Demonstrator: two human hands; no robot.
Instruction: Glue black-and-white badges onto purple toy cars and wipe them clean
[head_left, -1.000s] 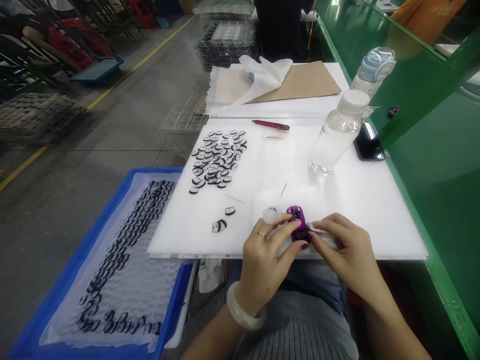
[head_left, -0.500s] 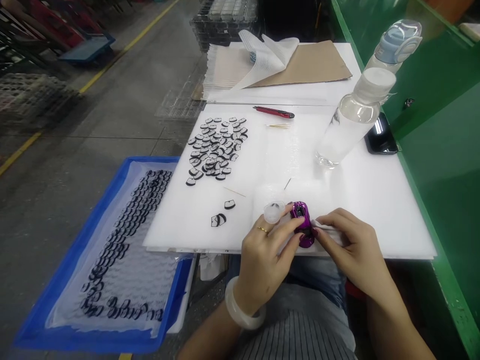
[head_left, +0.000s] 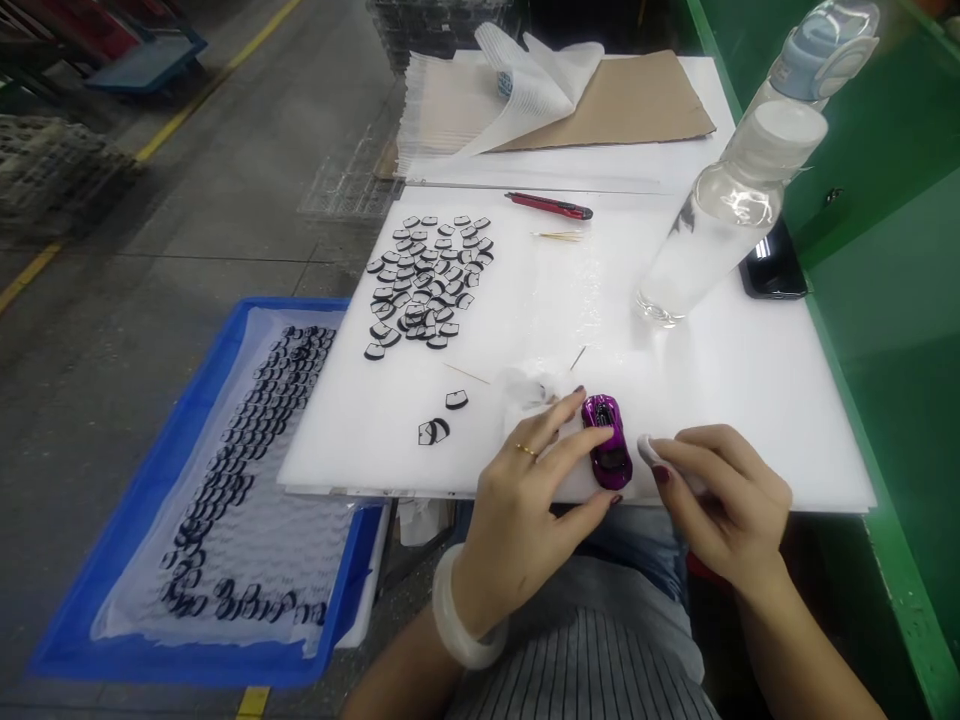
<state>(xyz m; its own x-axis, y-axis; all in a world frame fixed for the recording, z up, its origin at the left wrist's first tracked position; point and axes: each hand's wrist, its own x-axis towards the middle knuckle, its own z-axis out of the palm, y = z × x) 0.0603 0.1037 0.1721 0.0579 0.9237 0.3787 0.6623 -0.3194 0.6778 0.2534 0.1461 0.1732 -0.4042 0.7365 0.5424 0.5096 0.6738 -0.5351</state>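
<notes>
A shiny purple toy car (head_left: 609, 441) rests on the white board (head_left: 720, 400) near its front edge. My left hand (head_left: 525, 500) pinches the car between thumb and fingers; it wears a gold ring and a pale bangle. My right hand (head_left: 724, 495) sits just right of the car, fingers curled round a small white cloth or pad (head_left: 646, 449), not touching the car. A crumpled clear wrapper (head_left: 529, 388) lies just beyond my left fingers.
Several small black-and-white parts (head_left: 427, 285) are heaped on the board, and three lie apart (head_left: 439, 422). A blue tray (head_left: 157, 540) at the left holds many more. A red knife (head_left: 551, 206), two bottles (head_left: 720, 215), a phone (head_left: 774, 270) and cardboard (head_left: 622, 100) lie further back.
My right hand has drawn back from the car to the right with the white pad. The car now lies flatter on the board. The view has tilted down.
</notes>
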